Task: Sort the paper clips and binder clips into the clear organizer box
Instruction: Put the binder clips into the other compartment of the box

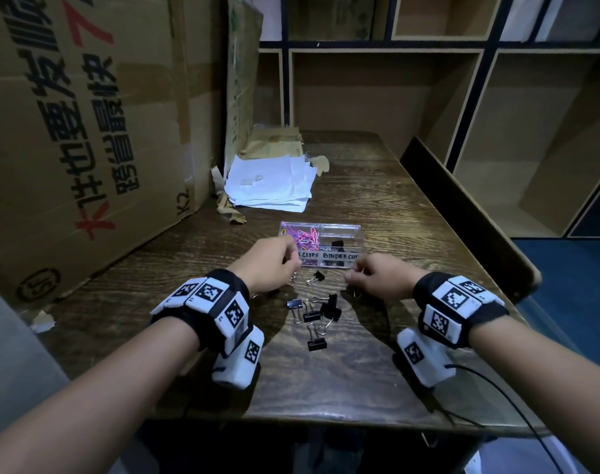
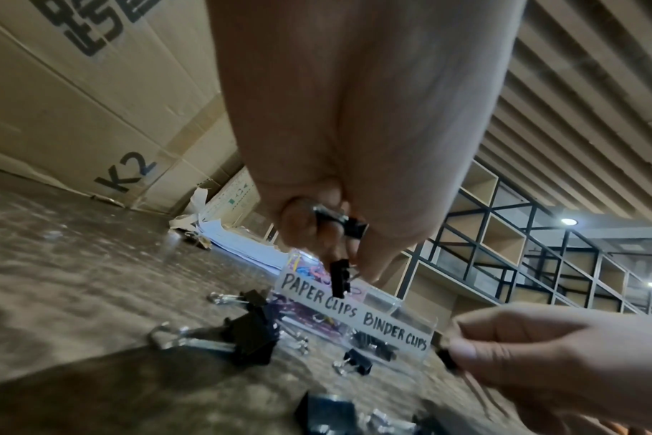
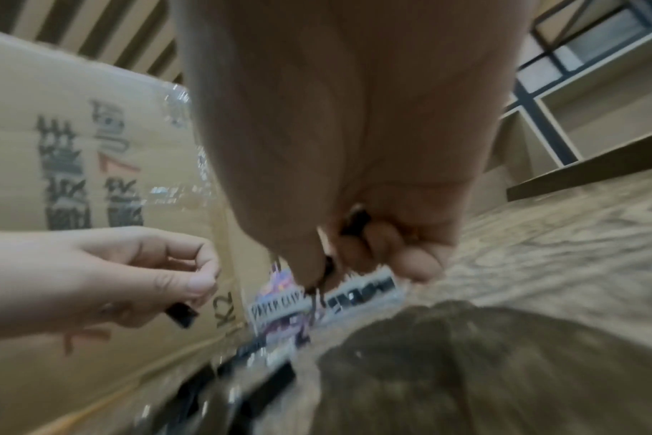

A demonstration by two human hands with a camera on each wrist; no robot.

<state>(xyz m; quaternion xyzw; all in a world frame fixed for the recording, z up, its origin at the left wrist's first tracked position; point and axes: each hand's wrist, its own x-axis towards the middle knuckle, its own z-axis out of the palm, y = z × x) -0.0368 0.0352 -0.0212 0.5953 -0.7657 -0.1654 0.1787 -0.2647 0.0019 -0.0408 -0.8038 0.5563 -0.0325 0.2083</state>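
The clear organizer box [image 1: 339, 230] stands mid-table, labelled PAPER CLIPS and BINDER CLIPS. Pink paper clips [image 1: 303, 236] fill its left compartment and black binder clips [image 1: 336, 245] lie in the right one. My left hand [image 1: 290, 265] hovers at the box's front left. In the left wrist view it pinches one black binder clip [image 2: 340, 276] and curls around another [image 2: 348, 225]. My right hand [image 1: 355, 276], at the box's front right, grips black binder clips [image 3: 355, 221] too, blurred in the right wrist view. Several loose binder clips [image 1: 314, 314] lie on the table between my wrists.
A big cardboard box [image 1: 79, 138] leans along the table's left side. A stack of white papers [image 1: 269, 184] and torn cardboard scraps lie behind the organizer. Open wooden shelves [image 1: 496, 114] stand behind and to the right. The dark wooden table [image 1: 377, 186] ends near my forearms.
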